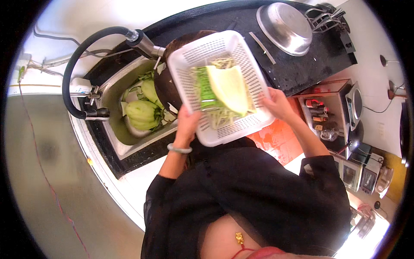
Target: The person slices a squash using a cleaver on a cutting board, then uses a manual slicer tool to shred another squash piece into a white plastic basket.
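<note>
A white perforated plastic basket (pixel 235 133) is held up in front of me, tilted so its inside shows. My left hand (pixel 188 124) grips its near left side, and my right hand (pixel 277 103) grips its right side, thumb over the rim. Inside lie a pale yellow-green vegetable slab (pixel 228 88), a green packet (pixel 206 86) partly under it, and thin pale strips (pixel 221 118). Left of the basket, pale green bulky vegetables (pixel 141 114) with leaves and peelings sit in the sink (pixel 113 97). The fingers under the basket are hidden.
A black-hosed tap (pixel 67 73) arches over the sink. Behind the basket, a dark round board (pixel 163 88) is partly covered. A metal basin (pixel 284 29) lies upside down on the black counter (pixel 297 73), beside a wire rack (pixel 325 19). Bottles (pixel 317 110) stand on a shelf at right.
</note>
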Available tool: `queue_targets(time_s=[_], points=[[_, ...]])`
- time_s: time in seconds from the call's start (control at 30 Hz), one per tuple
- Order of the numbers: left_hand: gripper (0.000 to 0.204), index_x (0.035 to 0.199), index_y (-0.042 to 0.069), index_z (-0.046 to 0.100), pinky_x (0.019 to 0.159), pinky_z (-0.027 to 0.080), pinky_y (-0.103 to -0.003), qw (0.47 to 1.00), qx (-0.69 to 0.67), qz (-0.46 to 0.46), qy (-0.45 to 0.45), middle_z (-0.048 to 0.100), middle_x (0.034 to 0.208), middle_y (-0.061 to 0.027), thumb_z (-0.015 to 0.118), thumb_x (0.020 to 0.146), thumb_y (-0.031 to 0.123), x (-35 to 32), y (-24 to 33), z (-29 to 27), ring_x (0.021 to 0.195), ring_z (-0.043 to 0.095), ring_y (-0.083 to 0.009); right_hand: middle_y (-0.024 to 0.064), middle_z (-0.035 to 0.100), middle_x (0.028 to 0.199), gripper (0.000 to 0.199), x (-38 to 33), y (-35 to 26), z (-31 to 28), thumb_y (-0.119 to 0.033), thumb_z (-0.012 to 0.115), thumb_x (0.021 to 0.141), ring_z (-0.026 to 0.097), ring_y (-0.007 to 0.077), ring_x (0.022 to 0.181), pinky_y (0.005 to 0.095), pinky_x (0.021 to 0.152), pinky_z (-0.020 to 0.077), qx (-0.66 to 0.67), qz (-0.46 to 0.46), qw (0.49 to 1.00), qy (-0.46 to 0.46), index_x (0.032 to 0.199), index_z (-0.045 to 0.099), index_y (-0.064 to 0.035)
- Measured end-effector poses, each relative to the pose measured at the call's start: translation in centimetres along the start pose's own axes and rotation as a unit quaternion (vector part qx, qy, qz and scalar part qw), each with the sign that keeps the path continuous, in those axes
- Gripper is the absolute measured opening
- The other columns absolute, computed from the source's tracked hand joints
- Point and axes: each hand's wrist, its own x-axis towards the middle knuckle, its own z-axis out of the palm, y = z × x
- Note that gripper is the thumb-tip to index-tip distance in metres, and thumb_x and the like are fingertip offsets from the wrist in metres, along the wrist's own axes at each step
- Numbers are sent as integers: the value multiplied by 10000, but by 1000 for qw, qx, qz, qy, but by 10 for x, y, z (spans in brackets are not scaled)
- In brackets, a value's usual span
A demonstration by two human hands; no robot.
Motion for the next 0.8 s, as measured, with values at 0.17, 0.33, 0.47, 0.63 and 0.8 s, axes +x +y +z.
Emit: queue_targets(time_s=[0.17,0.33,0.47,0.63,0.8], points=[[514,1248,-34,459,781,532,-306,990,-19,74,120,602,1107,-138,462,736,-73,-75,11,-41,925,623,-204,68,669,875,272,18,-13,21,-224,640,859,606,110,808,276,723,493,54,-28,983,-174,995,623,10],[615,1317,-49,395,724,568,-338,953,-41,52,295,585,1134,-174,424,703,-75,-172,1,-70,915,639,-262,56,633,775,109,68,-19,29,-88,594,833,586,116,727,265,662,470,-56,-88,995,11,910,626,-19],[668,1352,-47,349,634,582,-335,892,-85,37,443,576,1140,-213,411,687,-58,-234,-32,-89,868,654,-285,66,624,781,103,92,-41,82,-64,577,836,587,133,744,269,672,469,-38,-215,974,-64,920,610,-13],[710,1390,0,327,635,569,-336,837,-142,53,525,554,1169,-200,434,690,-57,-244,-92,-132,898,637,-286,121,632,825,131,174,-64,213,-104,550,844,612,253,783,338,698,485,-98,-326,925,-167,903,619,-10],[720,1399,11,324,652,564,-326,819,-203,59,534,541,1195,-204,439,691,-60,-240,-109,-144,917,627,-276,211,637,979,254,310,-57,356,-199,600,807,616,358,890,424,734,504,-414,-223,837,-279,946,657,5]])
